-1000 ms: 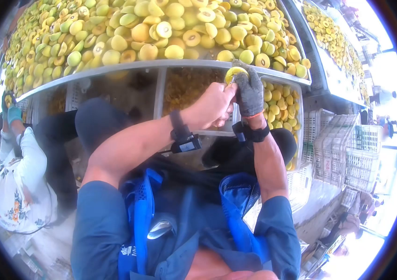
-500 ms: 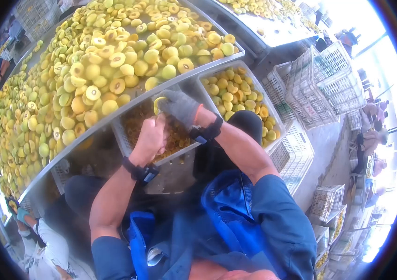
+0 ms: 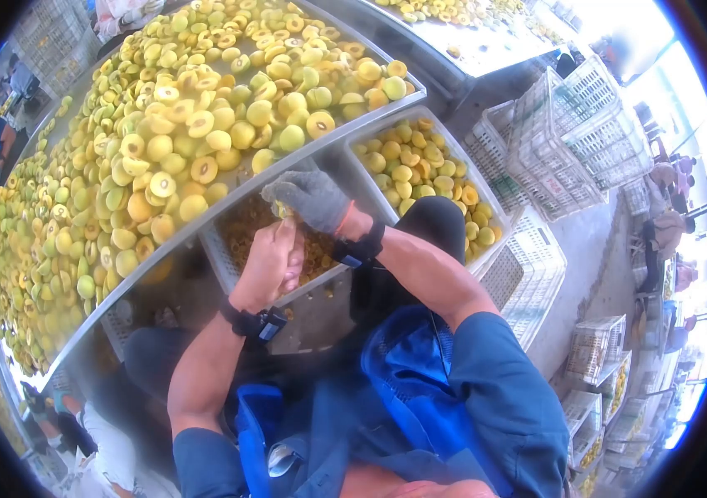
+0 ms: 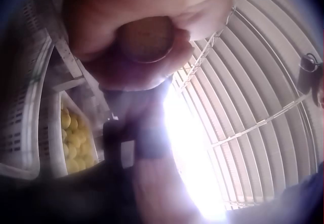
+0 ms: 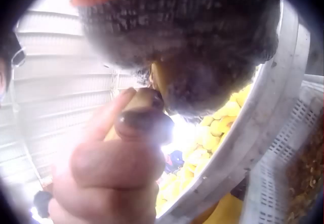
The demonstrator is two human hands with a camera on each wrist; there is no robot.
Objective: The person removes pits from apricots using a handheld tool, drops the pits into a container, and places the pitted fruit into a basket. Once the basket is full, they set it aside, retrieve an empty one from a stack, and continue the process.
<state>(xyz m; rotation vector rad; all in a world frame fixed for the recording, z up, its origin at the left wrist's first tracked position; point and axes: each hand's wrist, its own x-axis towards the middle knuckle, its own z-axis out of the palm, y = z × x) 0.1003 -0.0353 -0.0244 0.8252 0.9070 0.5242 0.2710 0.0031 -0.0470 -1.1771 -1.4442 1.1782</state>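
My bare left hand [image 3: 269, 264] curls around the round-ended handle [image 4: 147, 39] of a small tool, whose working end is hidden. Against it, my right hand [image 3: 312, 199], in a grey knit glove with an orange cuff, pinches a yellow peach half [image 5: 160, 79]. Only a sliver of that peach shows between the gloved fingers. Both hands meet above a white crate [image 3: 222, 259] holding brown pits and scraps, just in front of the metal table edge [image 3: 229, 197].
Halved peaches [image 3: 162, 149] cover the metal table. To the right of the scrap crate, another crate [image 3: 493, 217] holds peach halves. White crates [image 3: 565, 137] stand stacked further right. Other people [image 3: 665, 224] sit along the far right side.
My view has turned, so the table now slants. Both hands have gone from the table edge to over the scrap crate. In the last half second the gloved hand has closed further over the peach.
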